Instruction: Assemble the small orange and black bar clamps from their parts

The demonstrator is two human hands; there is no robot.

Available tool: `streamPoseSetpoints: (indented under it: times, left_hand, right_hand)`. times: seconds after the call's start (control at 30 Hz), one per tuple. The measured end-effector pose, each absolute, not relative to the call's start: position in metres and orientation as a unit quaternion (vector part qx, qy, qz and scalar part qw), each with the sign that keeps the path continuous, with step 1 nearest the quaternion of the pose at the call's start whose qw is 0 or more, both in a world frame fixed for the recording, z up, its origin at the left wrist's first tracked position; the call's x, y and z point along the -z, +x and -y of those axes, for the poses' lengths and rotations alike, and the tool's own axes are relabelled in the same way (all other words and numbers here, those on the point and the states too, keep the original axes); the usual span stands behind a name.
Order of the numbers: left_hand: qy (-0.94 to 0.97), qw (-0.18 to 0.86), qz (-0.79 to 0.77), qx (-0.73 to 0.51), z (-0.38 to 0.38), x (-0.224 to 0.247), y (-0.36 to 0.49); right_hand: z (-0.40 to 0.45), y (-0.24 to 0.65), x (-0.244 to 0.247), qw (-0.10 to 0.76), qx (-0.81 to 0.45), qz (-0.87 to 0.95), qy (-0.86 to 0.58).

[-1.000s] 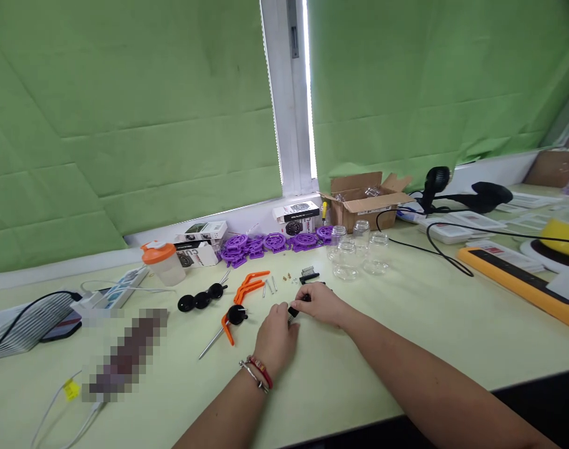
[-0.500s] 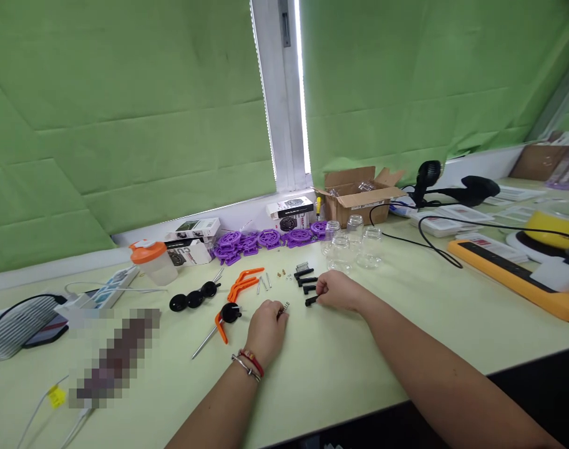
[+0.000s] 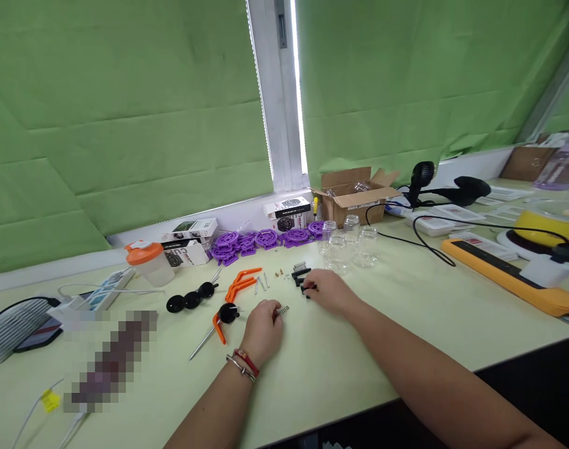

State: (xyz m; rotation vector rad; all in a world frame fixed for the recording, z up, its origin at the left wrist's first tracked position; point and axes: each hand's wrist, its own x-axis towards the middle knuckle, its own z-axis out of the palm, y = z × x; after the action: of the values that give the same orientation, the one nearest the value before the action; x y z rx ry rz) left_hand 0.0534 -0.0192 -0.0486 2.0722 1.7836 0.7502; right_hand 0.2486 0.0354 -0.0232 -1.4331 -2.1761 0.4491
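Note:
My left hand rests on the table, its fingers closed round a coil spring whose end sticks out to the right. My right hand pinches a short black plastic rod low over the table, and its fingers partly hide it. Just behind those fingers lie other black rods, with several springs beyond them. Small brass pieces and thin metal pins are left of the rods. Left of my left hand is a black round part by an orange handle.
Purple plastic wheels line the back, beside clear glass jars and an open cardboard box. A shaker cup and a power strip are at left. Black cables and an orange-and-black bar lie at right.
My right hand has moved slightly left and up, with a black rod in its fingers. My left hand stays almost where it was, still on the spring. The view has shifted slightly.

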Motion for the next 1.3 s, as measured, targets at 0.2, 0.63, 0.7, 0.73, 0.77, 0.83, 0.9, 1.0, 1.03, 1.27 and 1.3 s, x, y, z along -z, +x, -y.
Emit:
streamPoseSetpoints:
  times: [0.2,0.63,0.7,0.73,0.77,0.83,0.9,1.0,1.03,1.27,1.3]
  left_hand:
    - [0.728,0.168,-0.602,-0.282,0.022,0.043,0.055]
    - [0.680,0.154,-0.611,-0.376,0.021,0.047,0.055]
    - [0.681,0.145,-0.604,-0.388,0.021,0.046,0.054]
    - [0.683,0.144,-0.600,-0.391,0.021,0.046,0.054]
    - [0.685,0.146,-0.597,-0.392,0.021,0.046,0.054]
    - [0.686,0.152,-0.596,-0.388,0.021,0.046,0.054]
    - [0.688,0.157,-0.595,-0.384,0.021,0.047,0.054]
    - [0.693,0.163,-0.589,-0.381,0.022,0.047,0.055]
    - [0.695,0.164,-0.589,-0.379,0.022,0.047,0.055]
    - [0.700,0.188,-0.584,-0.364,0.029,0.046,0.056]
    - [0.703,0.193,-0.583,-0.359,0.030,0.046,0.056]
  right_hand:
    - [-0.016,0.208,0.042,0.170,-0.161,0.870,-0.434]
    - [-0.028,0.204,0.052,0.340,-0.505,0.654,-0.449]
    - [-0.030,0.204,0.050,0.377,-0.644,0.523,-0.413]
    - [-0.031,0.204,0.049,0.395,-0.688,0.468,-0.390]
    - [-0.032,0.205,0.048,0.411,-0.715,0.425,-0.372]
    - [-0.034,0.206,0.045,0.434,-0.741,0.368,-0.357]
    - [-0.036,0.208,0.042,0.450,-0.748,0.336,-0.354]
    - [-0.038,0.213,0.038,0.456,-0.746,0.331,-0.356]
    - [-0.039,0.216,0.035,0.458,-0.740,0.341,-0.357]
    - [-0.075,0.241,0.013,0.490,-0.535,0.528,-0.442]
    - [-0.084,0.243,0.012,0.480,-0.478,0.575,-0.459]
